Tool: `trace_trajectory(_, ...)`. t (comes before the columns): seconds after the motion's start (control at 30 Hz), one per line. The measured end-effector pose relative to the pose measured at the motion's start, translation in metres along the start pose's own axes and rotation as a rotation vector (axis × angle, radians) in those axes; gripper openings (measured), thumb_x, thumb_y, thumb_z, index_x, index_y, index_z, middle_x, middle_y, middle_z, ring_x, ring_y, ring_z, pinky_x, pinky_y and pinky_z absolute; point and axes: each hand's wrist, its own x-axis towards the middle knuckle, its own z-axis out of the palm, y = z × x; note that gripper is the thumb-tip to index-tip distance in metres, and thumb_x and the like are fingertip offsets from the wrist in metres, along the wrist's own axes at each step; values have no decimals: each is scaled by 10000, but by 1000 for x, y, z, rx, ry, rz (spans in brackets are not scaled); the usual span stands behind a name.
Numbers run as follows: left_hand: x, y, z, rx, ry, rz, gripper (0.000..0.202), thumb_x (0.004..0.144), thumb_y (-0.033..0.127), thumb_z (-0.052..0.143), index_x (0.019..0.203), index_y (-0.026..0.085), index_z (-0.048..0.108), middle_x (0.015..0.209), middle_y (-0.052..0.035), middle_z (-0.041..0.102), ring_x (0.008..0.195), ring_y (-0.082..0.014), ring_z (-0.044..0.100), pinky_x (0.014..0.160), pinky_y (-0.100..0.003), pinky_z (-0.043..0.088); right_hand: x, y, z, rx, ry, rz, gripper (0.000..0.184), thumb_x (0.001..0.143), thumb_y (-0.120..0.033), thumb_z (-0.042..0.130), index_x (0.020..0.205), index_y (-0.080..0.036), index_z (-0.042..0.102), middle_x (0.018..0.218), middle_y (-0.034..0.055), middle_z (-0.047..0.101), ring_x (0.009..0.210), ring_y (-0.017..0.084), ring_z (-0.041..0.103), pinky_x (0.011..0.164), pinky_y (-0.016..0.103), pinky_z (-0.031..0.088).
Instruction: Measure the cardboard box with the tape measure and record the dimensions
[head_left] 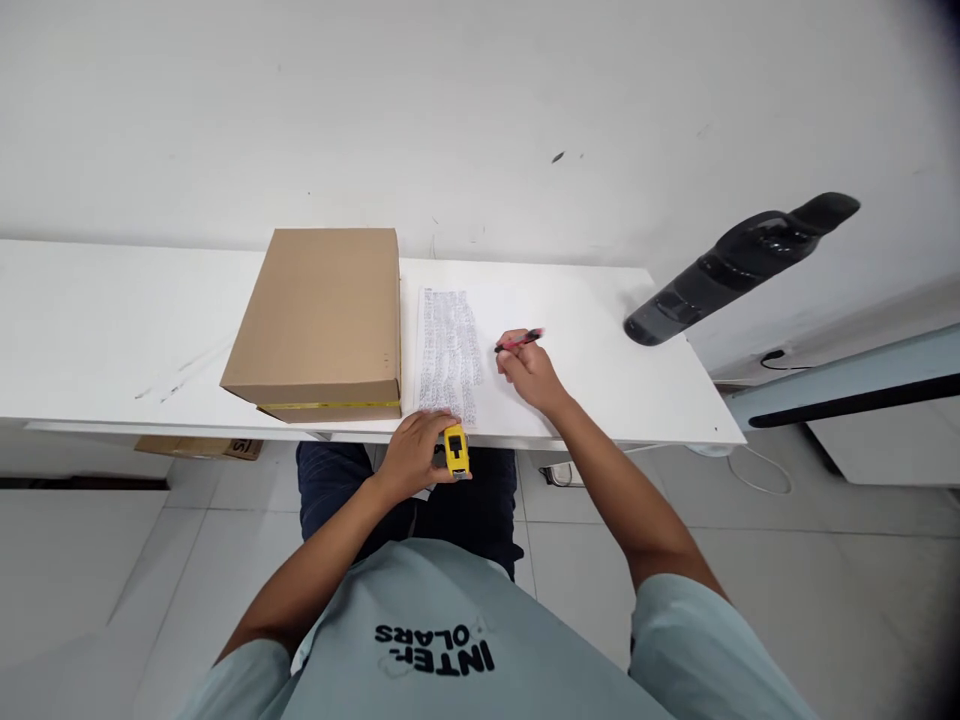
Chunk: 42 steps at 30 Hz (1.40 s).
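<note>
A yellow tape measure (457, 452) is held in the left hand (415, 452), its case clasped between thumb and fingers just off the front edge of the white table (112, 320); by this hold, it seems, the written part of the paper (448, 350) beyond that hand is left mostly uncovered. Whether the sheet is also pressed by the left fingers cannot be told.

A red and black pen (528, 339) is pinched in the right hand (527, 375), its dark end directed toward the lines of writing on that hand's left, probably so that it can be steered finely. Whether the paper is touched by the tip cannot be told.

A cardboard box (322, 310) is set beyond the left hand and to its left, just beside the paper, presumably to be kept within easy reach. A black cylindrical device (712, 270) is stood well to the right of the right hand, where neither arm is obstructed.
</note>
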Motion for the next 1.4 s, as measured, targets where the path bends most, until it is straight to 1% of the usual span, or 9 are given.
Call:
trace_trajectory(0.13, -2, 1, 2, -20, 6, -8, 884, 624, 626, 913, 1341, 225, 587, 1330, -120, 716, 1306, -323, 646, 1170, -511, 442, -18, 3, 14, 189, 17, -2, 486, 1037, -605, 269, 869, -235, 535, 660, -20, 514, 608, 165, 508, 620, 305, 437)
trace_trajectory(0.2, -1, 1, 3, -15, 15, -7, 884, 626, 630, 909, 1342, 222, 588, 1321, -117, 722, 1296, -317, 654, 1160, -506, 452, -19, 2, 18, 244, 14, 11, 514, 1031, -637, 269, 874, -238, 553, 602, -39, 478, 583, 167, 493, 608, 307, 428)
trace_trajectory(0.3, -1, 1, 5, 15, 30, 1, 877, 625, 620, 912, 1341, 223, 598, 1301, -109, 734, 1279, -307, 666, 1147, -490, 466, -16, -1, 21, 274, 18, 48, 503, 1009, -659, 341, 900, -238, 594, 598, -37, 521, 596, 176, 519, 617, 314, 429)
trace_trajectory(0.47, 0, 1, 6, 32, 39, -5, 797, 680, 600, 886, 1322, 218, 609, 1290, -105, 741, 1271, -305, 672, 1139, -474, 472, -15, -3, 22, 239, 75, 137, 516, 935, -675, 506, 644, -249, 496, 640, 4, 592, 677, 196, 565, 646, 325, 423)
trace_trajectory(0.63, -1, 1, 7, 30, 78, 26, 734, 740, 594, 846, 1310, 204, 600, 1295, -100, 740, 1261, -290, 681, 1133, -461, 478, -17, -2, 22, 226, 69, 172, 464, 916, -585, 576, 615, -246, 479, 636, 4, 611, 683, 199, 575, 648, 330, 425)
trace_trajectory(0.87, -1, 0, 9, 20, 102, 49, 746, 723, 582, 859, 1310, 203, 600, 1277, -103, 748, 1241, -292, 693, 1126, -465, 486, -16, -5, 21, 225, 41, 170, 421, 919, -501, 557, 599, -246, 460, 660, 17, 649, 712, 207, 615, 661, 331, 440)
trace_trajectory(1.1, -1, 1, 9, 11, 40, -29, 797, 680, 621, 873, 1324, 231, 611, 1291, -99, 741, 1272, -307, 673, 1151, -487, 463, -18, -4, 21, 227, 44, 158, 446, 924, -520, 555, 586, -251, 441, 648, 17, 652, 723, 213, 630, 660, 329, 454)
trace_trajectory(1.27, -1, 1, 10, 8, 61, -14, 795, 695, 652, 854, 1322, 229, 609, 1284, -98, 744, 1267, -307, 676, 1143, -483, 469, -19, -3, 22, 222, 66, 164, 450, 931, -528, 545, 593, -252, 434, 636, 8, 626, 683, 198, 591, 645, 327, 435)
trace_trajectory(1.4, -2, 0, 11, 11, 87, 9, 824, 693, 676, 845, 1331, 216, 600, 1277, -99, 748, 1257, -301, 681, 1142, -476, 472, -19, -3, 21, 230, 53, 167, 466, 921, -544, 552, 583, -250, 425, 668, 22, 663, 695, 199, 607, 651, 327, 446)
